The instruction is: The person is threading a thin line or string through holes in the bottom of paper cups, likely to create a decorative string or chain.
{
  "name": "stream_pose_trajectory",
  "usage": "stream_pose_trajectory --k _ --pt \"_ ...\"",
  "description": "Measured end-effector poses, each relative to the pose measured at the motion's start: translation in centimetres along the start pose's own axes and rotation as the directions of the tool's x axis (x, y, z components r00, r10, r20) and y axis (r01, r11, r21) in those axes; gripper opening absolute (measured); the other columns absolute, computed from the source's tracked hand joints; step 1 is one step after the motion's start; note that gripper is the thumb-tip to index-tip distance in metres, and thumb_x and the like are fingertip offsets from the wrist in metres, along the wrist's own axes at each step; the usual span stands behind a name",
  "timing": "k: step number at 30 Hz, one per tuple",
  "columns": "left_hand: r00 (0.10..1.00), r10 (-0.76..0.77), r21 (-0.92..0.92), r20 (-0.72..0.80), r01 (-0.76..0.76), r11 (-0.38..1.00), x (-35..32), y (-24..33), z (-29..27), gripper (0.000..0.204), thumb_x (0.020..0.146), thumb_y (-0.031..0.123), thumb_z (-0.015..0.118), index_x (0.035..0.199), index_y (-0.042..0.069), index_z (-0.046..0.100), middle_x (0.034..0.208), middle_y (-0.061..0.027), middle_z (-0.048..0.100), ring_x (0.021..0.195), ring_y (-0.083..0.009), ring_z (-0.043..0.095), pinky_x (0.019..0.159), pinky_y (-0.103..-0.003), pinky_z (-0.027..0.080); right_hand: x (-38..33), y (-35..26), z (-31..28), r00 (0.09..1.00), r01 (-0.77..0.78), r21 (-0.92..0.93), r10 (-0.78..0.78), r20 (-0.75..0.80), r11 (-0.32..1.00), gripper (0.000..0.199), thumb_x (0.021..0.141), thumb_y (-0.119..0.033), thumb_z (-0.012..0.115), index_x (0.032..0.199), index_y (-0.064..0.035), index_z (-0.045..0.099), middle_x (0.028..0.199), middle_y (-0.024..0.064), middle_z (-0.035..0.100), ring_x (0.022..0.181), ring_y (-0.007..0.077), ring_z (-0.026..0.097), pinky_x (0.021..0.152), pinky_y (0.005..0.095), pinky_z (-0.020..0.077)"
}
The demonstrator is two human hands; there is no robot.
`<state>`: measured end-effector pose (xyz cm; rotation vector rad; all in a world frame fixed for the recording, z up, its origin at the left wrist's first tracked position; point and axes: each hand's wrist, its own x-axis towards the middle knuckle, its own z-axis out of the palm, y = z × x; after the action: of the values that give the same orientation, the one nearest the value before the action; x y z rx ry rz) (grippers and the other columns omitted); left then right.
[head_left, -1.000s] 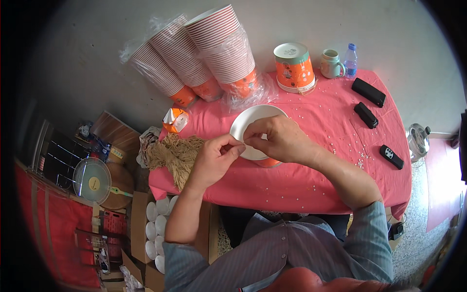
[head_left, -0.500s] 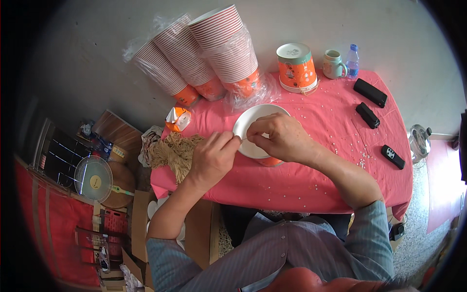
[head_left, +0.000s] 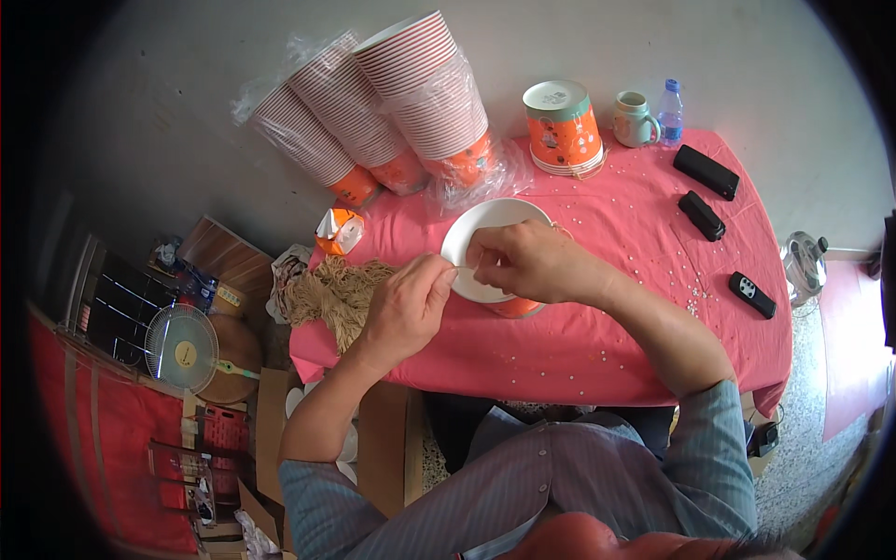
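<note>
An orange paper bucket with a white inside (head_left: 485,229) stands on the pink tablecloth (head_left: 597,345) in front of me. My right hand (head_left: 527,261) rests over its near rim, fingers pinched at the edge. My left hand (head_left: 406,308) is just left of the rim, thumb and fingers pinched on something thin and pale that runs toward the bucket; I cannot tell what it is. A bundle of tan cord (head_left: 331,294) lies at the table's left edge beside my left hand.
Three long stacks of orange paper buckets in plastic wrap (head_left: 392,103) lie at the back. An upright bucket stack (head_left: 563,131), a mug (head_left: 635,119), a small bottle (head_left: 669,112) and three black devices (head_left: 705,215) sit on the right. Small white beads dot the cloth. A fan (head_left: 182,347) stands on the floor at the left.
My left hand has drawn back to the left, away from the bucket rim. My right hand stays on the rim. The bucket has barely moved.
</note>
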<state>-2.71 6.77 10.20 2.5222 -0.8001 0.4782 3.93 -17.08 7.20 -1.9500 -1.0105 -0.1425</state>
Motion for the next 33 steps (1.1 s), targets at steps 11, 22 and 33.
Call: stream_pose_trajectory --k 11,22,33 --pt "0.999 -0.037 -0.037 0.022 0.038 0.999 0.0 0.1 -0.5 0.008 0.105 0.009 0.069 0.104 0.0 0.068 0.094 -0.0164 0.069 0.086 -0.0377 0.071 0.075 -0.044 0.056 0.3 0.8 1.7 0.997 0.054 0.217 -0.042 -0.06 0.975 0.013 0.097 -0.009 0.078 0.108 -0.0036 0.083 0.091 0.0103 0.082 0.079 0.0199 0.078 0.073 0.0359 0.0602" --pt "0.951 -0.305 -0.025 -0.054 0.304 0.952 0.0 -7.1 1.6 0.013 0.102 0.012 0.072 0.104 0.0 0.069 0.096 -0.0173 0.075 0.087 -0.0339 0.077 0.077 -0.044 0.058 0.4 1.9 2.0 0.991 -0.121 0.141 0.127 -0.04 0.983 0.014 0.093 -0.012 0.077 0.104 -0.0038 0.083 0.088 0.0119 0.081 0.079 0.0241 0.078 0.074 0.039 0.0601" --pt "0.942 -0.328 -0.21 -0.071 0.308 0.928 0.2 -8.0 4.8 0.036 0.113 0.024 0.059 0.091 -0.005 0.063 0.07 -0.0245 0.053 0.057 -0.0245 0.054 0.058 -0.043 0.044 -0.4 1.1 2.8 0.996 -0.08 0.007 0.079 0.044 0.997 0.015 0.093 -0.015 0.074 0.103 -0.0073 0.083 0.087 0.014 0.079 0.081 0.0331 0.077 0.076 0.0434 0.0604"
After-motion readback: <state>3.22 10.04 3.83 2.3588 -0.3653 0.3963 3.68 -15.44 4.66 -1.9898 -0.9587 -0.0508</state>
